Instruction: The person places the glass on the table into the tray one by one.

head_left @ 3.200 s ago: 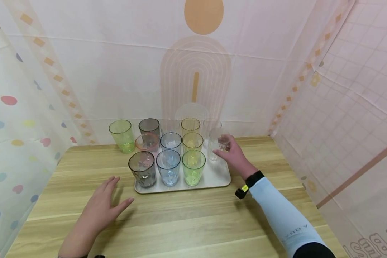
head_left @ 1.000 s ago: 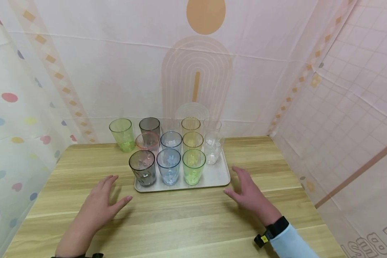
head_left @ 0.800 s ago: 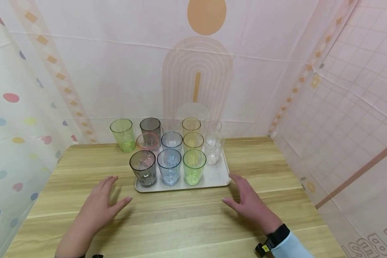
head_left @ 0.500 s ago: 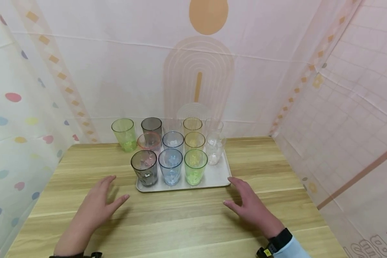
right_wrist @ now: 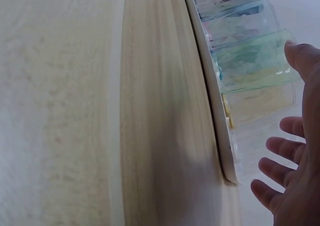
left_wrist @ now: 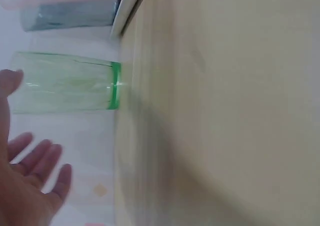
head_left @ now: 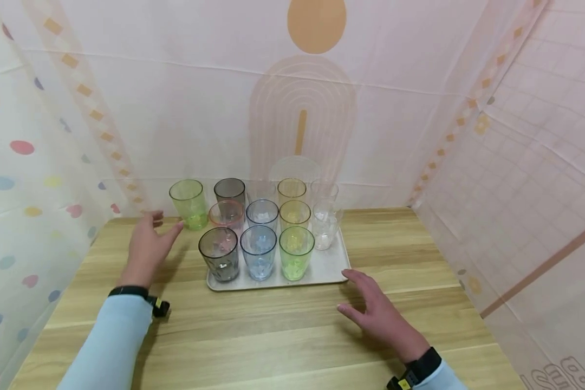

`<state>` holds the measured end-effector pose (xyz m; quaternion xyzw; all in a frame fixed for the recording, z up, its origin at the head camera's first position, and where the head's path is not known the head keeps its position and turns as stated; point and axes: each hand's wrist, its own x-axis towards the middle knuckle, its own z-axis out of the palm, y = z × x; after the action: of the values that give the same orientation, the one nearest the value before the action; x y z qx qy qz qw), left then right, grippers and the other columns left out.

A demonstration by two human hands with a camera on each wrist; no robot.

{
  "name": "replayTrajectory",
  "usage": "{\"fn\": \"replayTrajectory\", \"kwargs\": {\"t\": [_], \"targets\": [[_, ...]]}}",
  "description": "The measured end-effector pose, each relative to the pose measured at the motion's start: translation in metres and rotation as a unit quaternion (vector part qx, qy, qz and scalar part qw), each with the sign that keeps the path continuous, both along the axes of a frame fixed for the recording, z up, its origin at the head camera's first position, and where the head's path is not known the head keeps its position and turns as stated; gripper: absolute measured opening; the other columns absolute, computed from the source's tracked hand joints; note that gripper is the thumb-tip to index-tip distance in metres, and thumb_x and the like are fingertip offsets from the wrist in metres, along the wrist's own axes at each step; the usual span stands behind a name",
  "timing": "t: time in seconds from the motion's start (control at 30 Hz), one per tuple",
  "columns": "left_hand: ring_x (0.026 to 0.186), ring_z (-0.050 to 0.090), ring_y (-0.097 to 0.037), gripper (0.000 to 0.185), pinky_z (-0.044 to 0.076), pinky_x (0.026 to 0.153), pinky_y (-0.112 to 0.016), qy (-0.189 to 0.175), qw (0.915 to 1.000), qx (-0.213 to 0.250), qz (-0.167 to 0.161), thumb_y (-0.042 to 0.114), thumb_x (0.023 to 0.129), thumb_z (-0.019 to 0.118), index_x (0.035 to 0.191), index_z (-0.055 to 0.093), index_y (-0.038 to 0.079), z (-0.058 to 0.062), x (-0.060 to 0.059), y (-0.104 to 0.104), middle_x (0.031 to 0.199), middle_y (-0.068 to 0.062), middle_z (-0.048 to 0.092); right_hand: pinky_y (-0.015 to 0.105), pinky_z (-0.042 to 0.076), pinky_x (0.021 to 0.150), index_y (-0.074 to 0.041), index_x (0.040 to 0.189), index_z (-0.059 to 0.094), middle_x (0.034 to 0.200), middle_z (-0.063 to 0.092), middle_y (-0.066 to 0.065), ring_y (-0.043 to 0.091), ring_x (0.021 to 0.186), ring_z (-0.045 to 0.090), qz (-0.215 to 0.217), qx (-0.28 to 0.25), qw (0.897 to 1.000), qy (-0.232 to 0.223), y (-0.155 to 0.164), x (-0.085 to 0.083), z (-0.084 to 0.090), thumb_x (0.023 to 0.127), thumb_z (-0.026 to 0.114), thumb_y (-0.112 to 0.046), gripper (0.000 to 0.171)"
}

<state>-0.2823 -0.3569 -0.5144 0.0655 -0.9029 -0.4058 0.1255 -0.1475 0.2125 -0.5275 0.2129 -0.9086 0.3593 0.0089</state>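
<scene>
My left hand (head_left: 148,246) is stretched toward a green glass (head_left: 189,206) that stands on the wood at the back left, off the tray. Its thumb and fingers are spread, with a gap to the glass in the left wrist view. My right hand (head_left: 377,314) hovers, fingers apart, by the front right corner of a white tray (head_left: 329,271), holding nothing. Upright on the tray are rows of tumblers: a grey glass (head_left: 219,254), a blue glass (head_left: 258,254) and a light green glass (head_left: 296,254) in front, with pink, yellow and clear ones behind.
The wooden table (head_left: 253,341) carries the tray close to its back edge. A patterned curtain (head_left: 200,108) hangs right behind the glasses, and more printed cloth (head_left: 531,179) closes off the right side.
Earlier my right hand let go of a clear glass on the tray's right side and drew back to the front corner. Since then my left hand has moved forward toward the green glass.
</scene>
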Motion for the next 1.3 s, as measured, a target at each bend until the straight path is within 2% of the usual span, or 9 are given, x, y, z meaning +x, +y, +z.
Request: {"fn": "replayTrajectory", "kwargs": {"t": [0.17,0.3,0.5,0.67,0.83,0.93,1.0,1.13,1.3], "targets": [[0.153,0.042,-0.051,0.105,0.039,0.122,-0.069,0.058,0.9968,0.053,-0.011,0.058,0.101,0.076,0.172,0.025,0.000,0.002,-0.035,-0.001,0.169,-0.029,0.037,0.064,0.037,0.127,-0.012,0.168,0.045,0.170,0.045,0.013,0.038,0.158,0.041,0.003,-0.006,1.000,-0.001,-0.002,0.002,0.001,0.102,0.082,-0.041,0.080],[0.153,0.041,-0.047,0.104,0.039,0.125,-0.065,0.078,0.9934,0.082,-0.018,0.054,0.099,0.081,0.172,0.028,0.001,0.001,-0.049,-0.004,0.168,-0.026,0.039,0.063,0.037,0.127,-0.012,0.168,0.044,0.171,0.044,0.012,0.037,0.159,0.039,0.001,-0.003,1.000,-0.009,-0.002,0.001,0.001,0.102,0.083,-0.041,0.082],[0.156,0.040,-0.044,0.104,0.039,0.126,-0.061,0.066,0.9925,0.102,-0.010,0.054,0.100,0.080,0.172,0.026,0.003,-0.001,-0.054,-0.007,0.167,-0.024,0.040,0.062,0.036,0.128,-0.011,0.170,0.041,0.172,0.042,0.012,0.036,0.160,0.038,-0.002,-0.003,1.000,-0.027,-0.001,0.002,0.002,0.102,0.082,-0.045,0.087],[0.155,0.040,-0.041,0.104,0.044,0.123,-0.060,0.065,0.9910,0.117,-0.007,0.054,0.099,0.081,0.172,0.026,0.004,0.001,-0.045,-0.005,0.167,-0.022,0.039,0.062,0.036,0.128,-0.011,0.171,0.040,0.173,0.041,0.012,0.036,0.161,0.037,-0.005,-0.006,0.999,-0.037,0.001,0.002,0.002,0.102,0.082,-0.046,0.088],[0.153,0.041,-0.041,0.105,0.046,0.121,-0.060,0.049,0.9925,0.111,-0.009,0.054,0.099,0.081,0.173,0.025,0.006,0.005,-0.020,-0.010,0.168,-0.021,0.039,0.062,0.036,0.128,-0.011,0.170,0.040,0.172,0.042,0.012,0.036,0.160,0.038,-0.011,-0.013,0.999,-0.036,0.002,0.001,0.002,0.101,0.084,-0.040,0.087],[0.151,0.043,-0.041,0.104,0.051,0.119,-0.052,0.033,0.9956,0.088,-0.006,0.055,0.098,0.082,0.174,0.027,0.009,0.006,0.007,-0.017,0.166,-0.021,0.042,0.062,0.036,0.128,-0.011,0.170,0.040,0.172,0.042,0.011,0.036,0.160,0.038,-0.014,-0.018,0.999,-0.038,0.004,0.002,0.003,0.101,0.084,-0.040,0.087],[0.148,0.046,-0.039,0.100,0.054,0.116,-0.039,0.027,0.9972,0.070,-0.007,0.053,0.098,0.082,0.173,0.030,0.010,0.008,0.029,-0.020,0.164,-0.020,0.046,0.062,0.036,0.128,-0.012,0.170,0.041,0.171,0.043,0.011,0.035,0.160,0.038,-0.015,-0.021,0.999,-0.040,0.005,0.003,0.004,0.100,0.085,-0.040,0.086],[0.138,0.051,-0.019,0.090,0.052,0.097,-0.009,0.043,0.9976,0.051,-0.021,0.039,0.098,0.087,0.167,0.039,0.006,0.009,0.074,-0.023,0.155,-0.016,0.052,0.062,0.036,0.128,-0.011,0.169,0.042,0.170,0.044,0.012,0.036,0.159,0.040,-0.018,-0.027,0.999,-0.040,0.007,0.004,0.005,0.100,0.085,-0.037,0.085],[0.122,0.051,0.007,0.085,0.047,0.091,0.000,0.073,0.9951,0.036,-0.056,0.018,0.093,0.093,0.161,0.045,-0.002,0.004,0.120,-0.017,0.147,-0.018,0.057,0.064,0.036,0.127,-0.012,0.169,0.041,0.170,0.044,0.012,0.037,0.159,0.040,-0.022,-0.029,0.998,-0.042,0.009,0.005,0.005,0.101,0.084,-0.042,0.086]]}}
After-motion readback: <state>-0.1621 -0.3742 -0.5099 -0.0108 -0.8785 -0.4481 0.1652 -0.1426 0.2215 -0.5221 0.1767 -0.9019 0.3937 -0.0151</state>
